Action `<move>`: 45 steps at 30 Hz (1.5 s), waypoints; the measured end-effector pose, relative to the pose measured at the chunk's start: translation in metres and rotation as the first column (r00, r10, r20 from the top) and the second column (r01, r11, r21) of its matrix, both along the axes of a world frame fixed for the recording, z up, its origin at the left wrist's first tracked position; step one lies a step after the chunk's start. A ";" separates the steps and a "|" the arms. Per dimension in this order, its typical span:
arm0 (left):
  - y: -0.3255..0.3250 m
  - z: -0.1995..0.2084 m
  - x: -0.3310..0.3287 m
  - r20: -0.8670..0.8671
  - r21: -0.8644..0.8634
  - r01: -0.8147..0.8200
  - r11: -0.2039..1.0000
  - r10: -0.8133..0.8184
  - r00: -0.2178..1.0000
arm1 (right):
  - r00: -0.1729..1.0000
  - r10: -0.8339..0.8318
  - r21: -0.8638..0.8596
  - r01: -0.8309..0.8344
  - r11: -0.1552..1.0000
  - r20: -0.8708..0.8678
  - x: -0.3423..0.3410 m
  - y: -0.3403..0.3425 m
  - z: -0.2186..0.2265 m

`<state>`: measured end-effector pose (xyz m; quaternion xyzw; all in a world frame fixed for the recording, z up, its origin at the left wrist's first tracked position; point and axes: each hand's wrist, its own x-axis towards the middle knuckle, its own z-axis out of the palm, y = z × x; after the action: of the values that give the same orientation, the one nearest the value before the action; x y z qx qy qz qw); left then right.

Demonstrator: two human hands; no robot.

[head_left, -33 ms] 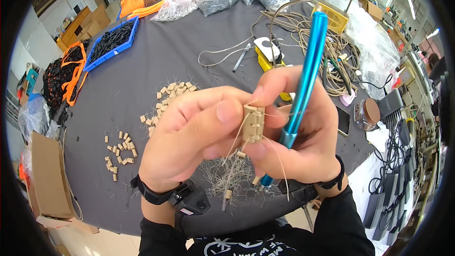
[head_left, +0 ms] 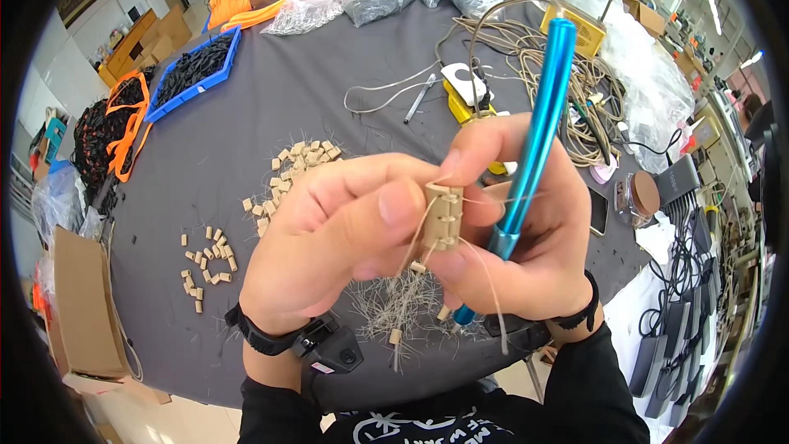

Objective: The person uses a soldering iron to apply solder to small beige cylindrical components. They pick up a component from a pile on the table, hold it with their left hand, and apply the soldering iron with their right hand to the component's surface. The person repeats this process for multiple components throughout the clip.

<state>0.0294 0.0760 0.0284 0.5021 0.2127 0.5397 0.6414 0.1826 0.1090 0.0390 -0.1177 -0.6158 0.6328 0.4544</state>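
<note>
My left hand (head_left: pixel 329 238) pinches a small beige ribbed piece (head_left: pixel 442 218) between thumb and fingers, in front of my chest. Thin pale threads run across its ribs and hang below it. Thumb and fingers of my right hand (head_left: pixel 542 267) grip the piece's other side, with a thread between the fingertips at its top. A blue metallic pen-shaped tool (head_left: pixel 542 123) rests slantwise in the same hand, its lower end pointing down over the table. Under the hands lies a heap of cut thread ends (head_left: pixel 394 312). Several similar beige pieces (head_left: pixel 304 156) lie beyond my left hand.
More beige pieces (head_left: pixel 215 255) are scattered at left. A blue tray (head_left: pixel 197 74) of black parts stands far left. Tangled cables (head_left: pixel 526 41), a yellow box (head_left: pixel 579 29) and a lidded jar (head_left: pixel 637 197) are at right. Clear bags (head_left: pixel 374 0) line the far edge, where people sit.
My right hand and the blue tool have shifted slightly to the right. The beige piece has moved a little right and down, and the loose thread hangs slightly farther right.
</note>
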 end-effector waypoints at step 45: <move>0.004 -0.004 0.018 -0.053 -0.180 0.012 0.984 -0.021 0.998 | 0.849 -0.331 0.298 0.469 0.831 -0.411 0.021 0.010 -0.009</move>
<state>0.0475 0.0795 0.0242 0.4586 0.2736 0.4991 0.6824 0.2034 0.1188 0.0296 -0.0417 -0.6006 0.3973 0.6926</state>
